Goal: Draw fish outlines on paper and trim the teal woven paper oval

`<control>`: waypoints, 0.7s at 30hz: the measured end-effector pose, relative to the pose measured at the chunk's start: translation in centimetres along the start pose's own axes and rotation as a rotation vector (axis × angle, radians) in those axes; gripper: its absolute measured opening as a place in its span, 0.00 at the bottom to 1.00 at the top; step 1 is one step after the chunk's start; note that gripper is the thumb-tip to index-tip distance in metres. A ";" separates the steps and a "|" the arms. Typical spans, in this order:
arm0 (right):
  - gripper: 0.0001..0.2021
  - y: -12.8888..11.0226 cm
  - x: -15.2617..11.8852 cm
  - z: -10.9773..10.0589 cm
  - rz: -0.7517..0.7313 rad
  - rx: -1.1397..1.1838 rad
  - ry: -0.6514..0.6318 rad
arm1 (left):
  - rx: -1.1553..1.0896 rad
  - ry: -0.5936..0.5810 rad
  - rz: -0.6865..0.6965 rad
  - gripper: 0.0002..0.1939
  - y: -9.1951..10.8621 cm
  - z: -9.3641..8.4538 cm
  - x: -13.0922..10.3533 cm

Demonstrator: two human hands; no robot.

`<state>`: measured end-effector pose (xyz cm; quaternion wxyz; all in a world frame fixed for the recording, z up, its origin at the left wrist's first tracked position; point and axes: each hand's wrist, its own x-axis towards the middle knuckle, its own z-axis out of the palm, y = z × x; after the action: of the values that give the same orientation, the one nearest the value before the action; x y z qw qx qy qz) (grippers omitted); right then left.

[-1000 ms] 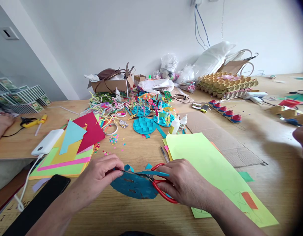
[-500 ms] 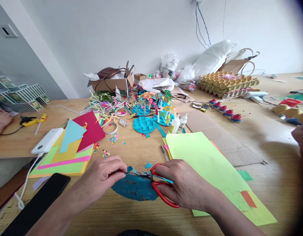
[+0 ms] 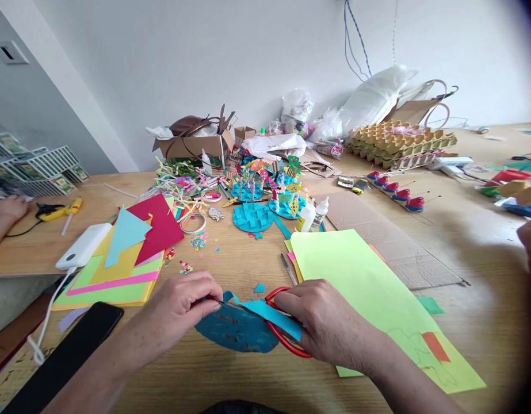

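Observation:
My left hand (image 3: 195,305) pinches the far left edge of a blue-painted disc (image 3: 239,329) with brown patches, held tilted above the table. In my right hand (image 3: 319,310) are red-handled scissors (image 3: 293,348); their blades are hidden behind the disc and a light blue strip (image 3: 276,317). That strip lies along the disc's far edge and reaches to my right fingers. A small blue paper scrap (image 3: 259,288) rests on the table just beyond.
Lime green paper (image 3: 334,276) lies to the right, coloured sheets (image 3: 155,227) and a black phone (image 3: 67,356) to the left. Farther back stand a blue woven disc (image 3: 253,217), glue bottles (image 3: 306,216) and egg trays (image 3: 401,141). Other people's hands (image 3: 10,208) show at both sides.
The scissor blades, visible across the disc's edge before, are now out of sight. The light blue strip shows much wider beside my right fingers. My left hand keeps its pinch.

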<state>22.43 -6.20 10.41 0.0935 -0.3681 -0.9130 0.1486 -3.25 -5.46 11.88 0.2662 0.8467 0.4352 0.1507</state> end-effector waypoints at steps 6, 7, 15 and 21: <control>0.13 -0.1 -0.2 -0.3 0.022 0.051 -0.031 | 0.000 -0.011 0.011 0.09 -0.2 -0.1 0.0; 0.12 -0.1 -0.2 -0.3 0.026 0.052 -0.034 | -0.001 -0.013 0.013 0.09 -0.2 -0.1 0.0; 0.12 -0.2 0.1 -0.2 0.026 0.044 -0.033 | -0.009 0.000 0.003 0.08 -0.1 0.1 0.0; 0.10 -0.1 -0.5 -0.2 0.050 0.090 -0.004 | 0.067 0.079 0.035 0.08 -0.7 -0.7 -0.6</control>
<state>22.78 -6.57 10.65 0.1046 -0.3858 -0.8962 0.1925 -4.37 -5.39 12.08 0.2179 0.8561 0.4352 0.1741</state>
